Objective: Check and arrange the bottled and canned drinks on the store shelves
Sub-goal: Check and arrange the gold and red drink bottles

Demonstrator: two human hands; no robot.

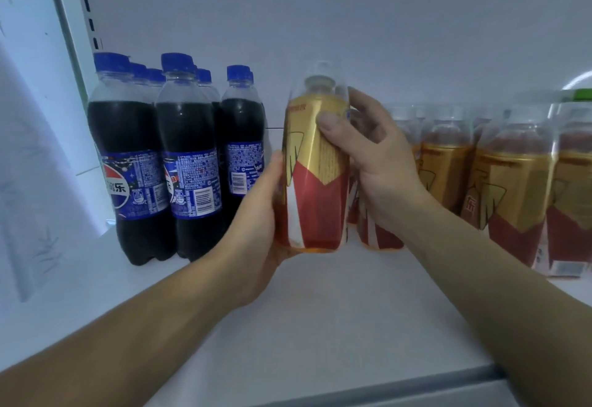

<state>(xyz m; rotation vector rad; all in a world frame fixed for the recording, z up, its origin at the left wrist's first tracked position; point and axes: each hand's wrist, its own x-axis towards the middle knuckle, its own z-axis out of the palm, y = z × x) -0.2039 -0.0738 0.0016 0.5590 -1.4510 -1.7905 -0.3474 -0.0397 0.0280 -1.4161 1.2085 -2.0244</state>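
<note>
Checking stock on a white shelf [320, 326] running the width of the view, with bare board at the front. Grouped at the left, several deep beside the side wall, dark cola bottles [189, 163] with blue caps, front labels turned partly barcode-out, so probably due for facing. Lined up at the right, touching side to side, a row of tea bottles [512, 182] in gold-and-red wrappers with clear caps. Held upright between the two groups, just in front of the row's left end and seemingly lifted just clear of the board, one tea bottle [315, 163] of the same kind, small print turned toward the camera, probably for a read of the label or date. Cupping its lower side and base from the left, seemingly taking the weight, the left hand [256, 214], fingers hidden behind the wrapper. Wrapped round its upper half from the right, steadying it and well placed to turn it, the right hand [378, 163], thumb [333, 125] pressed flat on the gold band.
</note>
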